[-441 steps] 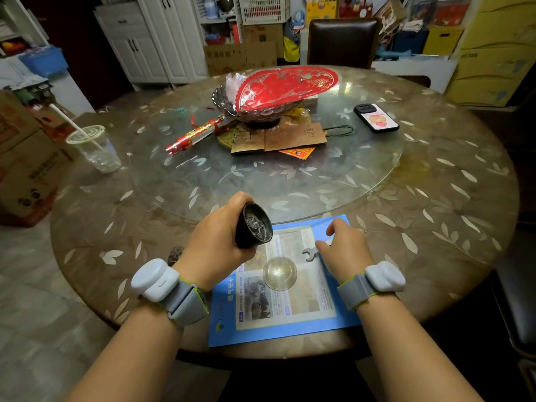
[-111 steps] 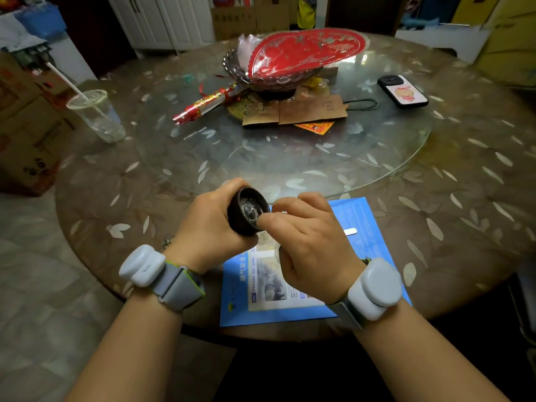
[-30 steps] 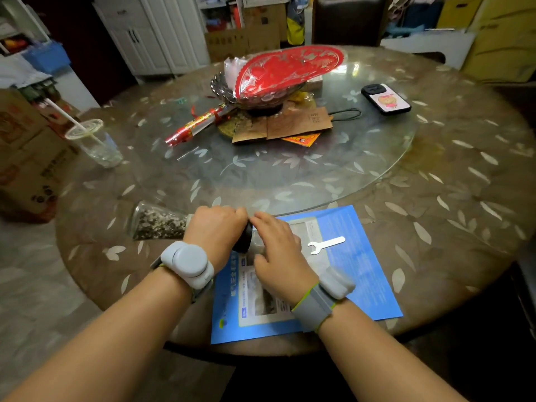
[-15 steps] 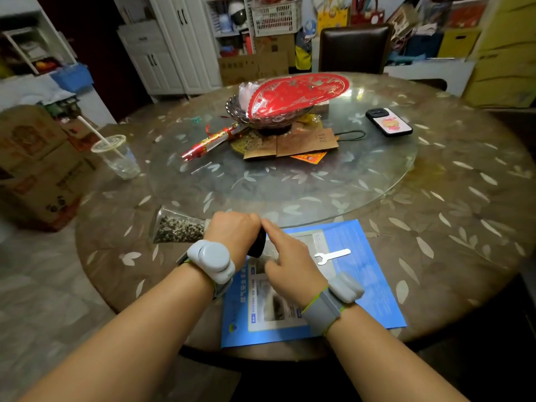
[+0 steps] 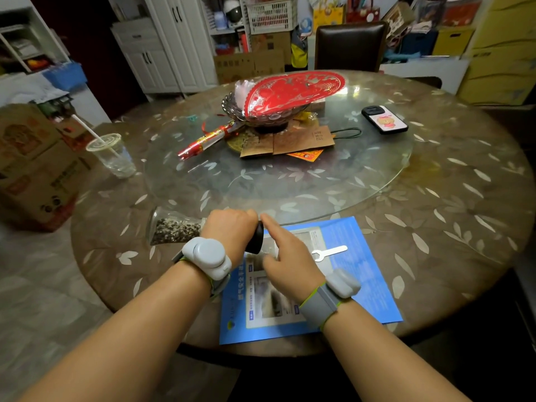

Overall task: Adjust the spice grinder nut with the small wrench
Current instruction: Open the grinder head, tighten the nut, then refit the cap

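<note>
Grinder, spice (image 5: 174, 229): lies on its side on the table (image 5: 452, 198), at the near-left rim, glass body pointing left, black grinding head (image 5: 256, 239) pointing right over the edge of a blue leaflet (image 5: 362, 285). Glass part is clear and filled with dark and pale peppercorns. Judged moderately heavy for its size, rigid, smooth and liable to roll on the polished top; glass breakable if knocked off the near edge. Best hold: around the neck and head, where the left hand (image 5: 232, 230) is now, wrapped round it from above and pinning it down.

Nut: not visible; presumably inside the open end of the head, which faces away from the camera here.

Wrench, small (image 5: 329, 252): flat, pale metal, open-ended, lying loose on the leaflet just right of the right hand (image 5: 287, 265), not held. Judged light, stiff and thin, awkward to lift off flat paper; pinch the long handle by its edges.

Right hand: forefinger (image 5: 269, 224) stretched out to the rim of the head, other fingers loosely curled, holding nothing that can be seen.
</note>
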`<state>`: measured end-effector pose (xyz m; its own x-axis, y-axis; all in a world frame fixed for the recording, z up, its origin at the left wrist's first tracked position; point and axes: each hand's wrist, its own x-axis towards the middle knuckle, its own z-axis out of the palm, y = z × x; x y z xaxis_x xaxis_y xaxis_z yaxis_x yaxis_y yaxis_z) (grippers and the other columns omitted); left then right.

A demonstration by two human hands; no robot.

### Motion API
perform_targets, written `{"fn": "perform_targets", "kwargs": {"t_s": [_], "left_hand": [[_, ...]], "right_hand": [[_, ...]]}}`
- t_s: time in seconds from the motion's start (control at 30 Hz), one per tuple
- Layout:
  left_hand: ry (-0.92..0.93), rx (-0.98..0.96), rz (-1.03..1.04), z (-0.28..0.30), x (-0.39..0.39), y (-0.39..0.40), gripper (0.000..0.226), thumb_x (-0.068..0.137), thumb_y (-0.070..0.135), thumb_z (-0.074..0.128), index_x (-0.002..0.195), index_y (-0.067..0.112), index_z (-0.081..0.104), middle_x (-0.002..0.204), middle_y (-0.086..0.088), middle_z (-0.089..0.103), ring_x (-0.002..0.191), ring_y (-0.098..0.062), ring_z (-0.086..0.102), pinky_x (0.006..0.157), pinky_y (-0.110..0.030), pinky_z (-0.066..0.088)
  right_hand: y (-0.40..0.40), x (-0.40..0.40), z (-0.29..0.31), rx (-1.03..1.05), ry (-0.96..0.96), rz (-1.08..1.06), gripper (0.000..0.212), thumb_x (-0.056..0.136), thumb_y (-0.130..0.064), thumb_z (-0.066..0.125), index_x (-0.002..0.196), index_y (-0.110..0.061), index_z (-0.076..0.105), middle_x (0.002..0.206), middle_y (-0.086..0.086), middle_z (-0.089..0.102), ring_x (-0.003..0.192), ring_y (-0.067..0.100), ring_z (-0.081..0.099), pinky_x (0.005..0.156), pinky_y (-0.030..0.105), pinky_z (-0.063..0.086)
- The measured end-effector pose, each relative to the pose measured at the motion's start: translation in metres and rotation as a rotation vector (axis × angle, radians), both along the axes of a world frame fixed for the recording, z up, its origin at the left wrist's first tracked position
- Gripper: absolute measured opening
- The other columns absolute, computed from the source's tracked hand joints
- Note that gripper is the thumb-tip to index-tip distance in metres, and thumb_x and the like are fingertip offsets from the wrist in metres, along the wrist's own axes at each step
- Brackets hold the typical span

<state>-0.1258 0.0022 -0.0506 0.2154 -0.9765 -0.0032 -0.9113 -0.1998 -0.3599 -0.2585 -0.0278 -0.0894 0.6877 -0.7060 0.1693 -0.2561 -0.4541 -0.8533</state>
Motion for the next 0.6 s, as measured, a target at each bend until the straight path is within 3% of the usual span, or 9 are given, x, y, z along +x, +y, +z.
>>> {"fn": "perform_targets", "kwargs": {"t_s": [0.07,0.17,0.27,0.37,0.47,0.6], "left_hand": [[-0.022,0.008,-0.010,-0.001,-0.001,0.000,0.024,0.081,0.006,0.058,0.102,0.013,0.050,0.099,-0.005,0.067,0.088,-0.029,0.066,0.065,-0.035,0.041],[-0.024,0.032,-0.024,-0.003,-0.001,0.000,0.026,0.079,0.004,0.059,0.100,0.014,0.047,0.099,-0.005,0.066,0.088,-0.030,0.065,0.063,-0.033,0.038],[0.011,-0.044,-0.016,-0.004,0.009,0.004,0.037,0.072,0.002,0.061,0.089,0.019,0.033,0.095,-0.003,0.064,0.084,-0.029,0.063,0.059,-0.033,0.033],[0.052,-0.117,0.006,-0.004,0.013,0.008,0.034,0.073,0.001,0.059,0.087,0.018,0.032,0.092,-0.005,0.063,0.080,-0.029,0.061,0.058,-0.033,0.031],[0.014,-0.091,0.006,-0.007,0.008,0.010,0.032,0.073,0.001,0.059,0.091,0.017,0.038,0.092,-0.004,0.064,0.081,-0.030,0.063,0.058,-0.034,0.033],[-0.034,0.024,-0.019,-0.008,0.003,0.009,0.032,0.074,0.005,0.063,0.098,0.016,0.045,0.094,-0.002,0.065,0.083,-0.028,0.064,0.061,-0.033,0.036]], "right_hand": [[0.000,0.000,-0.001,0.001,0.002,0.037,0.072,0.073,0.006,0.049,0.142,-0.013,0.040,0.147,0.009,0.045,0.128,0.015,0.046,0.105,0.040,0.039],[-0.009,-0.004,-0.009,-0.025,0.087,-0.011,0.070,0.076,-0.002,0.053,0.144,-0.014,0.038,0.152,0.007,0.039,0.142,0.019,0.030,0.112,0.043,0.031],[-0.028,-0.021,-0.015,-0.084,0.365,-0.141,0.057,0.079,-0.024,0.061,0.134,-0.020,0.050,0.138,0.000,0.052,0.133,0.024,0.038,0.106,0.041,0.030],[-0.031,-0.035,-0.018,-0.197,0.565,-0.106,0.049,0.072,-0.046,0.067,0.114,-0.022,0.061,0.114,-0.001,0.056,0.117,0.024,0.042,0.091,0.039,0.032],[-0.025,-0.033,-0.022,-0.265,0.624,-0.051,0.053,0.068,-0.060,0.066,0.103,-0.021,0.059,0.106,-0.001,0.052,0.108,0.023,0.041,0.085,0.039,0.030],[-0.021,-0.026,-0.024,-0.313,0.645,-0.059,0.045,0.067,-0.061,0.065,0.085,-0.023,0.048,0.095,-0.003,0.042,0.103,0.024,0.041,0.081,0.038,0.027]]}}
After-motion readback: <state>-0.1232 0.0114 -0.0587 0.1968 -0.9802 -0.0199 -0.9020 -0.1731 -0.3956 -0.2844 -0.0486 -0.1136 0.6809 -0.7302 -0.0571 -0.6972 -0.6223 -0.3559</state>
